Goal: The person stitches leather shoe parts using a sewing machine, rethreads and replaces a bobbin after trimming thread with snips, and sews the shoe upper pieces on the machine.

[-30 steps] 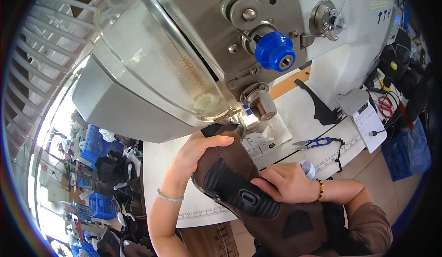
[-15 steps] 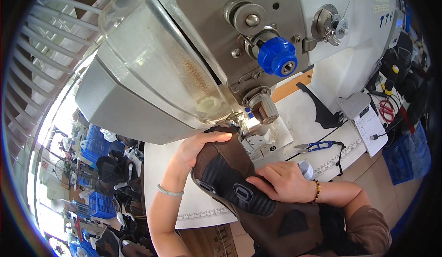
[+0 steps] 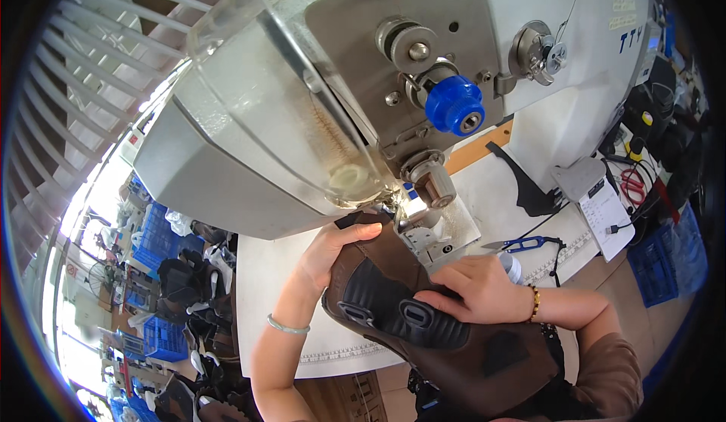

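Observation:
A brown leather shoe upper [image 3: 454, 365] with black ribbed panels and oval loops lies under the head of a sewing machine [image 3: 348, 51]. My left hand [image 3: 325, 252] grips its far left edge, thumb on top, the other fingers hidden beneath. My right hand [image 3: 480, 290] is closed on the right edge, the thumb pressed on the black ribbed panel. The far end of the upper is beside the machine's lit needle area [image 3: 408, 203]; the needle itself is hard to make out. The near part of the upper hangs toward my lap.
Blue-handled snips [image 3: 529, 243] lie right of the machine bed, by a partly hidden pale round container [image 3: 513, 267]. Behind are a black cut piece [image 3: 522, 184] and a written sheet [image 3: 605, 214]. A white fan guard [image 3: 83, 112] is at left. Blue crates [image 3: 654, 271] stand beyond the table.
The upper and both hands have shifted slightly right in the picture, and the upper is turned a little. My right hand now partly covers the snips. Both hands keep their hold.

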Available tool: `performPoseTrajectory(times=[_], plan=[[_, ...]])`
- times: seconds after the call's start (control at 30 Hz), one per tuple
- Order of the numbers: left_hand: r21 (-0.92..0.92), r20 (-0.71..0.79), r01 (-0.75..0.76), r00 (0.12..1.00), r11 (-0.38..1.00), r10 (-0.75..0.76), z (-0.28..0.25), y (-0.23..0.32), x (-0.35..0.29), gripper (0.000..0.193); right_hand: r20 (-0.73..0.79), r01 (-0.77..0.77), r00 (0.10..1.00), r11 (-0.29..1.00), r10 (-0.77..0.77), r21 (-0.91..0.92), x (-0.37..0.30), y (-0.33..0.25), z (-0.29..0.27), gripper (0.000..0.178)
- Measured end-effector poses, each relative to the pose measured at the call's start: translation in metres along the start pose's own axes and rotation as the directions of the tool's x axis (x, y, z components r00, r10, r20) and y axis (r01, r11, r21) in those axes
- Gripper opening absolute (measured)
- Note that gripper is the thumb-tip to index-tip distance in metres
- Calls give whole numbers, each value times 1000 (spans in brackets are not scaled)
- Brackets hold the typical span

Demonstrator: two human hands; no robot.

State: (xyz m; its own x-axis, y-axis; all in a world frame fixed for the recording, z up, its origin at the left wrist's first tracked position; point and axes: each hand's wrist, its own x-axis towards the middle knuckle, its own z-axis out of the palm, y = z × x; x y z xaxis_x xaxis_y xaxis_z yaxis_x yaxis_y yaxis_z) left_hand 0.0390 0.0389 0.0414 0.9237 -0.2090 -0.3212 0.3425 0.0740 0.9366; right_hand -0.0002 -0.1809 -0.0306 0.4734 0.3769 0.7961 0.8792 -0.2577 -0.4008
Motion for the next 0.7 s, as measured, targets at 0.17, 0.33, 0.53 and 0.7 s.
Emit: performPoseTrajectory(times=[0.17,0.33,0.53,0.7], plan=[[-1,1,-1,1000,1000,1,1,-1,-1,33,67,39,997,999,-39,14,0,6,-3,23],[-18,-21,-22,1000,1000,21,2,0,-2,30,38,33,999,999,-34,36,-2,11,-1,23],[-229,49,12,999,973,-1,5,-10,-7,25,143,-70,989,975,41,210,8,21,-21,19],[-329,-117,-159,985,931,126,32,-35,-17,23,345,27,934,980,-95,197,24,50,-56,20]])
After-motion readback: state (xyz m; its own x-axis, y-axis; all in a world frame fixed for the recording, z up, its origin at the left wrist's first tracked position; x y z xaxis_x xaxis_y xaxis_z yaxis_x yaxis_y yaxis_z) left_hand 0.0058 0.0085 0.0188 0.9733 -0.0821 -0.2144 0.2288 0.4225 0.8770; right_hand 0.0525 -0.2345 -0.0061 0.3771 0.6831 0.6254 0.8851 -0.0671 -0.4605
